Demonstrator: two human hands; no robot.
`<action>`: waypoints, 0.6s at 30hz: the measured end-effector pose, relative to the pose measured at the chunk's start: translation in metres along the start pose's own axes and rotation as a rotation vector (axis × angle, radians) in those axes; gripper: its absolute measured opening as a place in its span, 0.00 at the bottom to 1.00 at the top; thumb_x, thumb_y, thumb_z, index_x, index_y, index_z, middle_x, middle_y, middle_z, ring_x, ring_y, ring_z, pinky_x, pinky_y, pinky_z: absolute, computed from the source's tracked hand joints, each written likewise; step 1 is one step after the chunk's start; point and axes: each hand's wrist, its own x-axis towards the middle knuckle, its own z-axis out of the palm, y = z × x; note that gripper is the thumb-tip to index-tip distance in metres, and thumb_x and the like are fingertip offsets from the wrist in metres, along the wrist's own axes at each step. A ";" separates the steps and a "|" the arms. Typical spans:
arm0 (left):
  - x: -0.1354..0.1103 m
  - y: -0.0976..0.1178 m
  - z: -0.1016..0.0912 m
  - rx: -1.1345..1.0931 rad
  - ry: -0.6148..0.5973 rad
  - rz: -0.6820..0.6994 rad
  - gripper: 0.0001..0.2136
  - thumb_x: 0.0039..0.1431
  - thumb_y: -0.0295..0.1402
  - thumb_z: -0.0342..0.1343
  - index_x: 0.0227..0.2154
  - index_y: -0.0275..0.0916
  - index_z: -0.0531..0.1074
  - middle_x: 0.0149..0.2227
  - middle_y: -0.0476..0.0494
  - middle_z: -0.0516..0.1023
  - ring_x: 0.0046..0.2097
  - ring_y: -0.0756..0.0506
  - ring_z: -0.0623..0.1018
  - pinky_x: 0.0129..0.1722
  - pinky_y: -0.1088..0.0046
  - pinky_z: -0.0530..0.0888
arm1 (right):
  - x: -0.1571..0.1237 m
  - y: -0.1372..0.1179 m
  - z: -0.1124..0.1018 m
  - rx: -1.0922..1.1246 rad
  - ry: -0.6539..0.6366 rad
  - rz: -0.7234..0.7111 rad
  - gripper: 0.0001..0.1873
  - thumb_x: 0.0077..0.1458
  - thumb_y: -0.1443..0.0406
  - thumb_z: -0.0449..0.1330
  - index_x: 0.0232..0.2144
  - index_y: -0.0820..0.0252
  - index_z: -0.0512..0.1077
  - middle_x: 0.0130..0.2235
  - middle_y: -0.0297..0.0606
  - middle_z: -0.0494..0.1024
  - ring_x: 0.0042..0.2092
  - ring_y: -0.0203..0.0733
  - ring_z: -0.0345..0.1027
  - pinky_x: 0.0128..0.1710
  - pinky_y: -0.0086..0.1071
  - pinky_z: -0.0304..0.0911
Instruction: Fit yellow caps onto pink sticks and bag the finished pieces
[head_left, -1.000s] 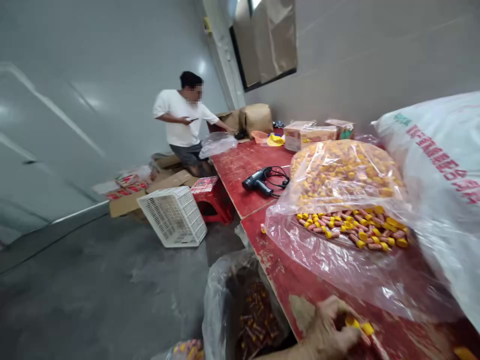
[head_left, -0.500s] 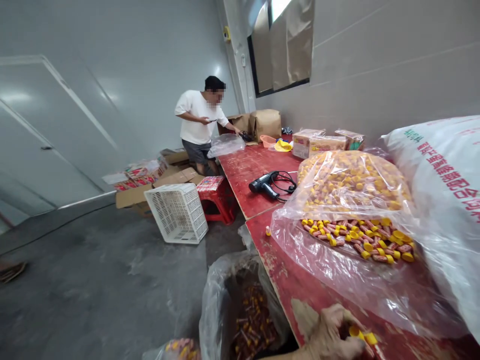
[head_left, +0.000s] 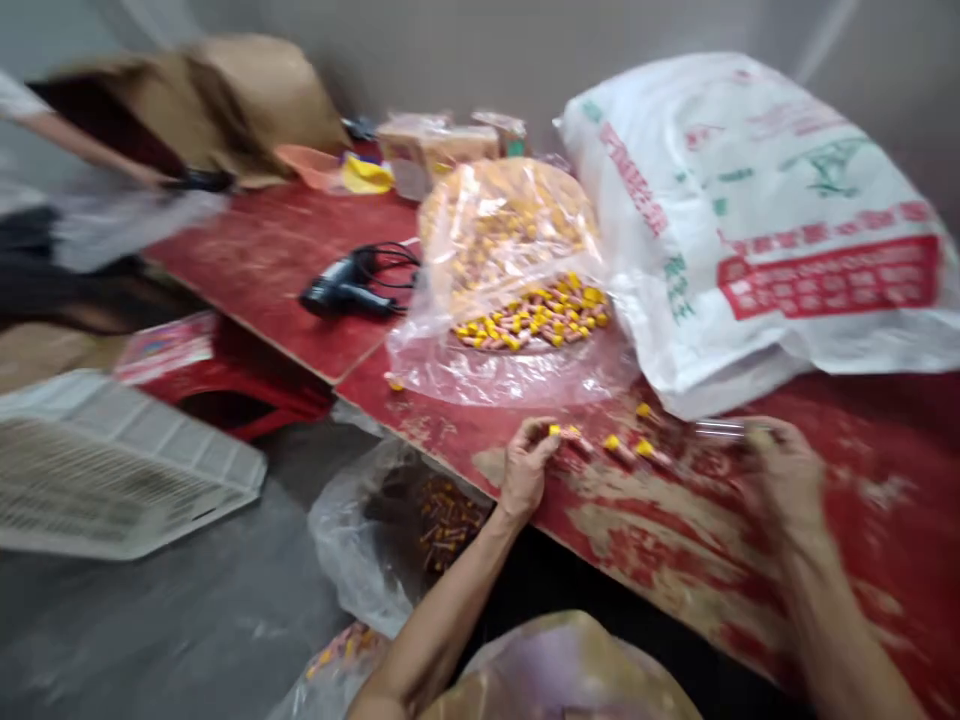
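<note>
My left hand (head_left: 527,468) is over the front of the red table, fingers pinched on a small yellow-capped tube (head_left: 574,438) with a pinkish, patterned body. Just right of it, a few similar yellow-capped tubes (head_left: 619,450) lie loose on the wood. My right hand (head_left: 784,470), smeared by motion, closes around one end of a clear tube (head_left: 718,430) that points left towards them. Behind my hands, a clear plastic bag (head_left: 510,375) lies on its side, its mouth facing me and many more capped tubes showing inside.
A large white printed sack (head_left: 750,220) stands back right. On the table (head_left: 262,270) lies a black heat gun (head_left: 341,290) with a coiled cord. Below the edge is a plastic-lined container (head_left: 345,530) of tubes. A white crate (head_left: 135,470), a red stool (head_left: 247,400) and another person's arm (head_left: 97,145) are left.
My view has swung right and down towards the table. Both hands now show, where one showed before at the bottom edge with yellow-capped tubes. The clear tube has come into view.
</note>
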 end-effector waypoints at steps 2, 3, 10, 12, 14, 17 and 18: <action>-0.007 -0.002 0.010 -0.040 -0.034 -0.038 0.16 0.42 0.32 0.66 0.36 0.38 0.72 0.34 0.49 0.75 0.36 0.51 0.75 0.40 0.74 0.72 | -0.032 0.003 0.006 0.053 -0.176 0.127 0.16 0.44 0.58 0.67 0.34 0.57 0.70 0.34 0.36 0.75 0.30 0.38 0.71 0.32 0.33 0.68; -0.013 -0.002 0.015 -0.040 -0.056 -0.058 0.17 0.42 0.32 0.67 0.37 0.38 0.72 0.35 0.48 0.75 0.36 0.51 0.75 0.39 0.74 0.72 | -0.044 0.005 0.013 0.070 -0.235 0.153 0.15 0.45 0.58 0.66 0.35 0.57 0.70 0.34 0.35 0.75 0.30 0.38 0.71 0.33 0.34 0.68; -0.050 -0.011 0.030 -0.044 -0.039 -0.093 0.15 0.43 0.34 0.67 0.34 0.36 0.72 0.34 0.48 0.75 0.34 0.52 0.75 0.36 0.76 0.72 | -0.088 -0.001 0.043 -0.188 -0.514 -0.027 0.14 0.52 0.60 0.61 0.41 0.58 0.72 0.45 0.40 0.74 0.45 0.42 0.70 0.44 0.36 0.66; -0.054 -0.014 0.029 -0.021 -0.014 -0.086 0.13 0.44 0.34 0.66 0.33 0.36 0.74 0.33 0.49 0.76 0.33 0.53 0.75 0.37 0.76 0.72 | -0.093 -0.003 0.042 -0.264 -0.559 -0.100 0.13 0.53 0.61 0.60 0.42 0.57 0.72 0.47 0.40 0.74 0.48 0.43 0.68 0.47 0.36 0.65; -0.057 -0.016 0.027 0.077 -0.007 -0.087 0.12 0.48 0.36 0.65 0.35 0.37 0.76 0.34 0.49 0.77 0.34 0.53 0.75 0.39 0.76 0.71 | -0.097 -0.002 0.043 -0.318 -0.575 -0.144 0.14 0.55 0.62 0.58 0.44 0.57 0.71 0.47 0.40 0.74 0.48 0.43 0.68 0.48 0.36 0.64; -0.066 -0.016 0.025 0.241 -0.036 -0.074 0.13 0.54 0.37 0.59 0.40 0.38 0.77 0.40 0.45 0.79 0.41 0.49 0.76 0.46 0.73 0.70 | -0.104 0.003 0.045 -0.377 -0.556 -0.208 0.13 0.57 0.62 0.57 0.44 0.56 0.71 0.45 0.40 0.74 0.47 0.43 0.69 0.47 0.37 0.64; -0.069 -0.016 0.025 0.278 -0.059 -0.065 0.13 0.56 0.38 0.57 0.42 0.38 0.77 0.42 0.44 0.79 0.45 0.47 0.76 0.48 0.71 0.70 | -0.107 0.005 0.046 -0.388 -0.536 -0.233 0.12 0.57 0.62 0.56 0.44 0.56 0.71 0.45 0.40 0.74 0.47 0.43 0.69 0.47 0.36 0.64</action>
